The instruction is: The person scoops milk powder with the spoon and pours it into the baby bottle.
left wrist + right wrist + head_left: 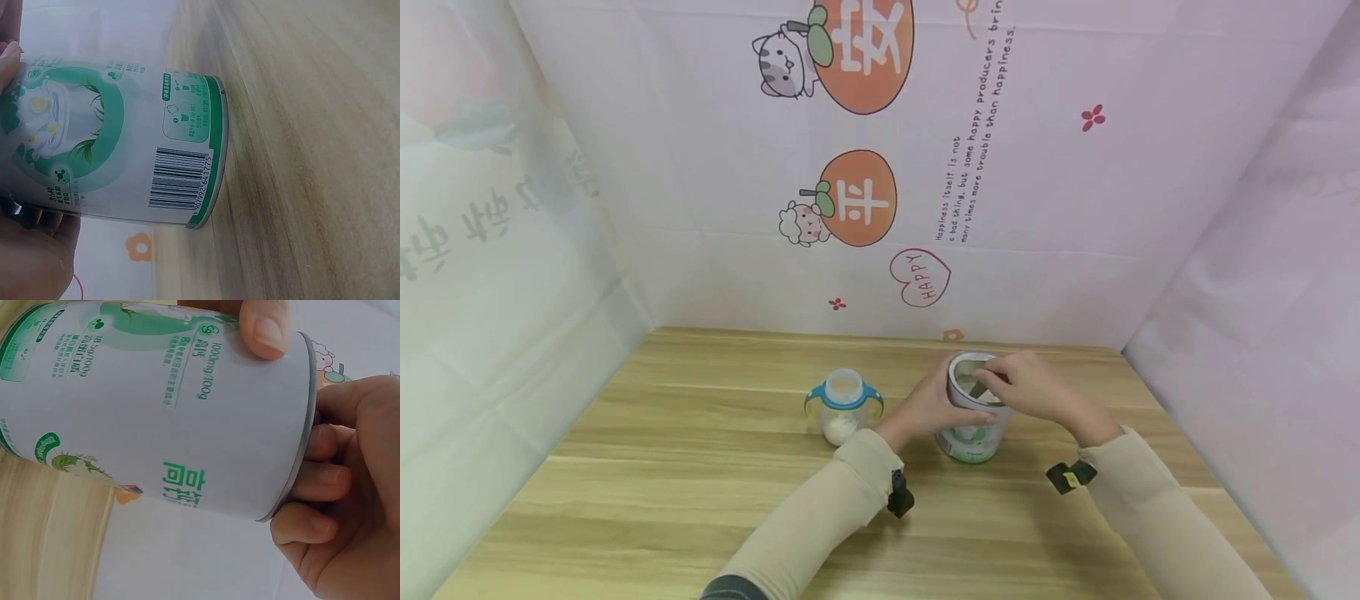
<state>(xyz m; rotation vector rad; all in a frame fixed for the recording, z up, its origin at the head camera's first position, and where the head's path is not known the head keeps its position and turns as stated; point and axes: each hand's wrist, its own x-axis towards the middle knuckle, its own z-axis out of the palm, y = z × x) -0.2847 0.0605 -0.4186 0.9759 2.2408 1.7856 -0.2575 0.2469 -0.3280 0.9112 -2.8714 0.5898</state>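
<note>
A white and green milk powder can (pixel 973 442) stands upright on the table, its top uncovered. My left hand (pixel 928 404) grips the can around its upper side; in the left wrist view its barcode and green base rim (pixel 217 156) show against the wood. At the mouth of the can, my right hand (pixel 1033 387) pinches a greyish scoop (pixel 977 389) whose lower end is hidden inside. In the right wrist view, the curled fingers (pixel 322 475) of that hand are right at the can's metal rim. A baby bottle (pixel 842 408) with blue-and-yellow handles, uncapped, stands left of the can with white powder in it.
The wooden table (pixel 700 467) is bounded by a printed white cloth (pixel 1037 275) at the back and by cloth on both sides. The left forearm passes in front of the bottle's right side. Black wrist cameras (pixel 1071 477) sit at both cuffs.
</note>
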